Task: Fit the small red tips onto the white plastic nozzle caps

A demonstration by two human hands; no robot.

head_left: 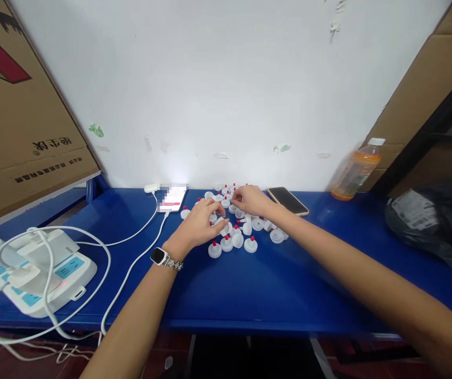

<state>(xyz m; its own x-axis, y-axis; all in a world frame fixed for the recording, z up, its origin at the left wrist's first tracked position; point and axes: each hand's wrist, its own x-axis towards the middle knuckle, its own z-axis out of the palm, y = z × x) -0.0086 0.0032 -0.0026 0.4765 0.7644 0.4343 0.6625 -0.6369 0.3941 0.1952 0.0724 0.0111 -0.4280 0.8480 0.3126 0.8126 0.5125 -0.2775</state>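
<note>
A pile of round white plastic caps with red nozzle tips [250, 244] lies in the middle of the blue table. Over the pile's left side is my left hand [201, 223], its thumb and fingers apart, with caps under and beside the fingertips. My right hand [252, 201] reaches across the back of the pile, thumb and fingers curled close together among the caps; whatever they pinch is hidden. Several caps stand with tips up, such as the front cap [214, 249], while others lie tipped over, such as one at the right [277, 236].
Behind the pile, a lit phone [172, 198] with a charging cable lies at left and a dark phone [288, 201] at right. A power strip [62, 279] with looped cables covers the left end. An orange drink bottle [357, 169] and black plastic bag [431, 221] are at right. A white wall [226, 95] rises behind.
</note>
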